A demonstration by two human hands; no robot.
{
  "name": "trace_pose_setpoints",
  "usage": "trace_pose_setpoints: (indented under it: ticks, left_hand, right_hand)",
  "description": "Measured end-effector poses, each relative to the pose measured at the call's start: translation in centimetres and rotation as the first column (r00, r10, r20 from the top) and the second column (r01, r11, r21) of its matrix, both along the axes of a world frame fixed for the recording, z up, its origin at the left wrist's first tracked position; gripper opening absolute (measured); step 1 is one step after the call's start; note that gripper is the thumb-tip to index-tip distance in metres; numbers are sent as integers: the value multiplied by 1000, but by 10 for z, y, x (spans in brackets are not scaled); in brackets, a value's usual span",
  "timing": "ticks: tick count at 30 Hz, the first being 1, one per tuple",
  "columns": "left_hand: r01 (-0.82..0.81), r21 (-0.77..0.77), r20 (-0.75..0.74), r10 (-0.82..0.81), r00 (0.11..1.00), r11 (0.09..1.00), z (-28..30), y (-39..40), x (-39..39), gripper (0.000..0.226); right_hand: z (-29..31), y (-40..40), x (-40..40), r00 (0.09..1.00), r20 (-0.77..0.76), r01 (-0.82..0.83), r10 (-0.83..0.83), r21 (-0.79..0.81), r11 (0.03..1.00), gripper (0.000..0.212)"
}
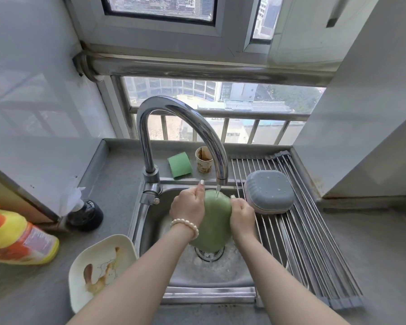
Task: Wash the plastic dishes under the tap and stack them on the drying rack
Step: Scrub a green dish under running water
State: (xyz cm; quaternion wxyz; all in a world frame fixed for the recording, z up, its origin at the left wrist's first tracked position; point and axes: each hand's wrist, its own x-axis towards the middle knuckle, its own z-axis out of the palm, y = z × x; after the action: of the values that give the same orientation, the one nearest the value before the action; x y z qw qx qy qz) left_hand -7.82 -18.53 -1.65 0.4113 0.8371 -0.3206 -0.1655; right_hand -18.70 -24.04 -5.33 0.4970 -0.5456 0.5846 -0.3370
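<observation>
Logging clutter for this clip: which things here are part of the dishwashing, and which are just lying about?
Part of the job:
- green dish, held by left hand and right hand
- tap, running
- sink
- drying rack
- grey dish, upside down on the rack
- soiled cream plate

Lying about:
- green sponge
- paper cup
- yellow bottle
- dark bottle

Three plastic dishes: one green plate [217, 221], one cream plate [99, 270], one grey bowl [268, 192] (upturned). One tap [185, 127], two hands.
</observation>
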Motion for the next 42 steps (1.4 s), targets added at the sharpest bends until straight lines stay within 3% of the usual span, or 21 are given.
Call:
trace_pose_setpoints:
  ticks: [2, 4, 8, 10, 13, 16, 18, 22, 25, 27, 30, 34, 36, 38, 40, 42]
  left_hand:
    - [13, 28, 33, -14, 999, 1000, 1, -2, 1, 58]
    - [44, 68, 97, -50, 994, 997, 6, -8, 0, 57]
    - [103, 196, 219, -146, 965, 975, 22, -19, -9, 44]
    - [114, 236, 369, -198, 908, 965, 21, -21, -16, 41]
    - [134, 188, 664, -227, 712, 973, 8, -18, -25, 52]
    - [189, 174, 734, -255, 629, 966, -9, -14, -18, 59]
    - [190, 178, 680, -260, 686, 966, -13, -7, -10, 71]
    - [142, 143, 460, -193, 867, 979, -18, 2, -7, 92]
    - [97, 22, 325, -99, 941, 995, -17, 5, -8, 87]
    - [33, 19, 152, -35, 988, 999, -16, 7, -4, 64]
    - [-34, 41, -119, 39, 992, 999, -20, 10, 2, 49]
    - [-131, 33, -277, 135, 951, 991, -24, 10, -4, 47]
    - [-195, 11, -256, 191, 948, 981, -23, 7, -6, 51]
    - [-179, 14, -190, 178, 965, 984, -18, 6, -11, 52]
    - [-149, 6, -137, 148, 979, 989, -13, 4, -15, 50]
    - [-139, 15, -132, 140, 981, 990, -10, 3, -17, 51]
  right_hand:
    - [5, 3, -1, 976, -187, -142, 114, -140, 980, 36]
    - [12, 3, -1, 948, -293, -205, 124, -267, 942, 37]
    - [24, 1, 11, 970, -196, -191, 142, -260, 946, 35]
    - [30, -1, 14, 987, -141, -98, 72, -188, 977, 43]
    - [26, -10, 13, 993, -105, 63, -55, 77, 995, 37]
    - [21, -11, 9, 962, 74, 218, -263, 372, 902, 30]
    - [21, -12, 8, 916, 163, 247, -366, 489, 836, 27]
    - [20, -10, 11, 883, 218, 243, -415, 544, 803, 24]
    - [13, -8, 11, 870, 227, 233, -439, 595, 769, 23]
    - [9, -10, 10, 844, 254, 220, -472, 638, 738, 20]
    - [2, -14, 11, 827, 239, 251, -508, 653, 715, 13]
    - [7, -12, 9, 822, 193, 301, -536, 651, 697, 21]
    - [11, -8, 10, 849, 135, 356, -511, 569, 742, 21]
    - [10, -4, 14, 909, 28, 386, -416, 323, 864, 34]
    - [9, 1, 17, 953, -83, 298, -291, 85, 951, 42]
    - [6, 4, 19, 961, -195, 184, -198, -89, 979, 41]
